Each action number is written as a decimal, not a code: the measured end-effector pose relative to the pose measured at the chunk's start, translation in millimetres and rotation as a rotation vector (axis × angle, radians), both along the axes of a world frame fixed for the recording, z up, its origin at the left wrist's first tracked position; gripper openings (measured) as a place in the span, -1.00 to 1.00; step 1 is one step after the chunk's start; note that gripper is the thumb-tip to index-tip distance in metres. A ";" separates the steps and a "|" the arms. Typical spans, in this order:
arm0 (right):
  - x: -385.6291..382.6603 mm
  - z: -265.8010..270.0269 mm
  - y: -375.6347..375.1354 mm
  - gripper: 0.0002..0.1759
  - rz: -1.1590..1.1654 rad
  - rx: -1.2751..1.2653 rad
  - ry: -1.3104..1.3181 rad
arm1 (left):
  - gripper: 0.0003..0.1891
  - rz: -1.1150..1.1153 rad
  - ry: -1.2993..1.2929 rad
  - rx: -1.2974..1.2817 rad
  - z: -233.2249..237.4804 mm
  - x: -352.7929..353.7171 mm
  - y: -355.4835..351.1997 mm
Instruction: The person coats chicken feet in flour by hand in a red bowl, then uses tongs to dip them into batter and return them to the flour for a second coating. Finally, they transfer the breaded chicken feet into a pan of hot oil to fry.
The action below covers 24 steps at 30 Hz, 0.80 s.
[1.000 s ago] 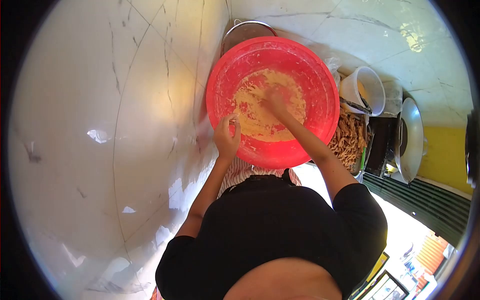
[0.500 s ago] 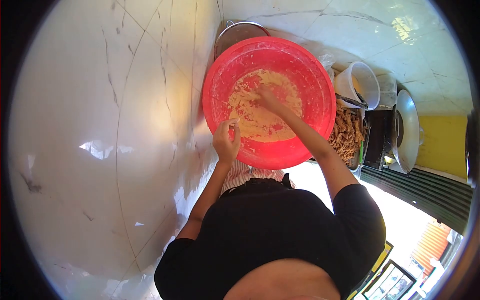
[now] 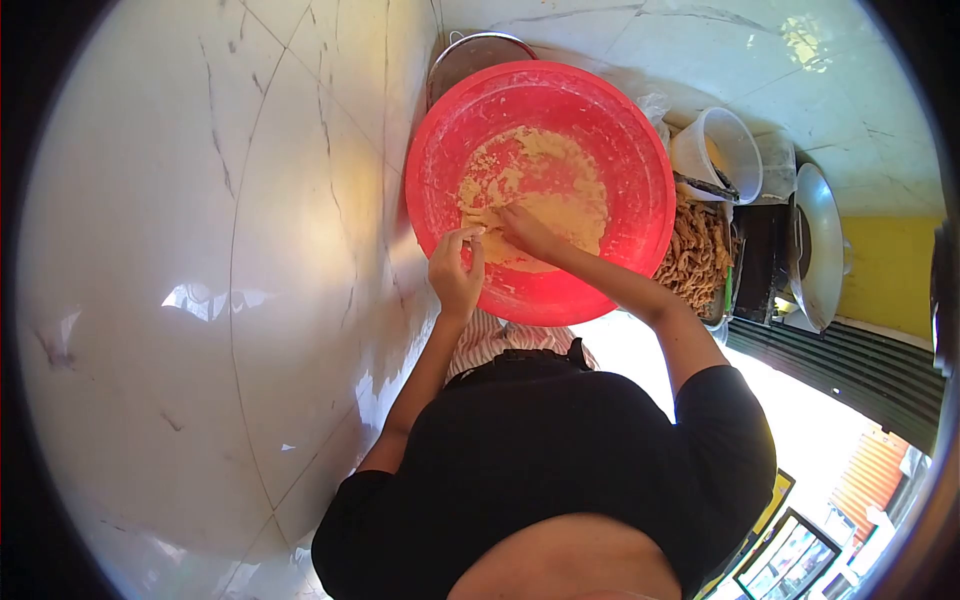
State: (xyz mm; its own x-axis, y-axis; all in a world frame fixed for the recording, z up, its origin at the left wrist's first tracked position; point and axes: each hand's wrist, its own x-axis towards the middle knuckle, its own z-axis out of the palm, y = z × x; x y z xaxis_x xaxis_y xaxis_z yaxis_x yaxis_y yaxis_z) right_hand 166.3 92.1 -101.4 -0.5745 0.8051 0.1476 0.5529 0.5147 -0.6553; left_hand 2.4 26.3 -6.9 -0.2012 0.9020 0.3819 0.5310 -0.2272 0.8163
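A large red basin (image 3: 640, 200) holds a layer of yellowish, floury crumbs (image 3: 565, 205). Over the basin's left edge, my left hand (image 3: 457, 272) has thumb and fingers curved together in a pinch, and what lies between the fingertips is too small to name. My right hand (image 3: 525, 232) reaches in from the right and is down at the crumbs, close to the left fingertips. A coated, yellowish piece shows beside its fingers. The right fingers are partly hidden, and I cannot make out what they hold.
Right of the basin, a tray of brown fried pieces (image 3: 695, 255) sits below a translucent white tub (image 3: 717, 155). Farther right stands a wide metal pan (image 3: 820, 250). A round metal-rimmed item (image 3: 475, 55) is behind the basin. A tiled wall (image 3: 300, 200) rises at the left.
My right hand has moved down and left through the crumbs, closer to my left hand. My left hand stays at the basin's left edge. The view has shifted slightly.
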 end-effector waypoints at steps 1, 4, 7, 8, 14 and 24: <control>0.1 -4.9 0.7 -0.65 0.002 0.000 -0.001 | -0.89 0.002 -0.001 0.000 -0.2 0.5 0.1; -3.6 -26.8 1.4 -0.61 0.093 0.011 -0.026 | -0.90 0.009 0.002 0.003 0.5 0.3 -0.5; -7.0 -29.4 1.0 -0.60 0.001 -0.294 0.036 | -0.92 0.009 0.000 -0.016 1.3 1.7 -0.6; -5.8 -25.2 -4.8 -0.64 0.095 -0.136 -0.016 | -0.92 0.004 -0.006 -0.012 2.2 1.9 -0.2; 10.2 20.7 -33.0 -0.83 0.116 -0.734 -0.034 | -0.92 0.002 -0.009 -0.005 -0.6 -0.1 -0.6; 25.4 70.9 22.7 -0.73 -0.143 -1.425 0.702 | -0.81 -0.043 0.019 -0.112 6.7 -0.2 -0.2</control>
State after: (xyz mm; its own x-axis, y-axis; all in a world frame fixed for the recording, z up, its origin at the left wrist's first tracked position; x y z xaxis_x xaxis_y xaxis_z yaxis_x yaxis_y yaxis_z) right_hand 191.7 114.8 -30.4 -0.6310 0.5488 -0.5483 -0.0648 -0.7416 -0.6677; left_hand 2.3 26.1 -0.1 -0.1552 0.9469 0.2815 0.5381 -0.1580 0.8280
